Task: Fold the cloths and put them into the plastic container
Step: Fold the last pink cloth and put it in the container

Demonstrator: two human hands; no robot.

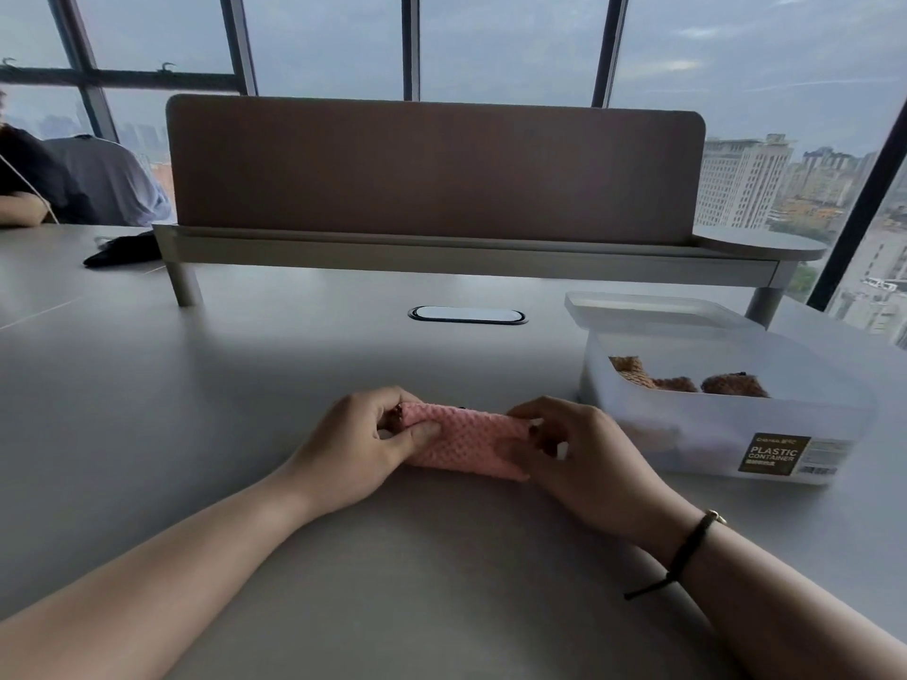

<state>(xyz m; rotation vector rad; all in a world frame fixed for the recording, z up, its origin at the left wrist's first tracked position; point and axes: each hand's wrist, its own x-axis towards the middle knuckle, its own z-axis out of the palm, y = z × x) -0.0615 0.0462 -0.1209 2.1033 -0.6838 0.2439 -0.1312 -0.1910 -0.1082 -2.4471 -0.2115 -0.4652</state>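
Note:
A pink textured cloth (pixel 466 436) lies on the grey table (pixel 196 385) as a narrow folded strip. My left hand (pixel 358 439) pinches its left end between thumb and fingers. My right hand (pixel 579 449) grips its right end. To the right stands the translucent plastic container (pixel 726 424), open on top, with brown cloths (pixel 687 380) inside. Its lid (pixel 653 311) lies just behind it.
A brown desk divider (pixel 432 169) on a raised shelf crosses the back of the table. An oval cable port (pixel 466 315) sits in the tabletop. A black item (pixel 122 250) lies at the far left, near another person's arm (pixel 19 208).

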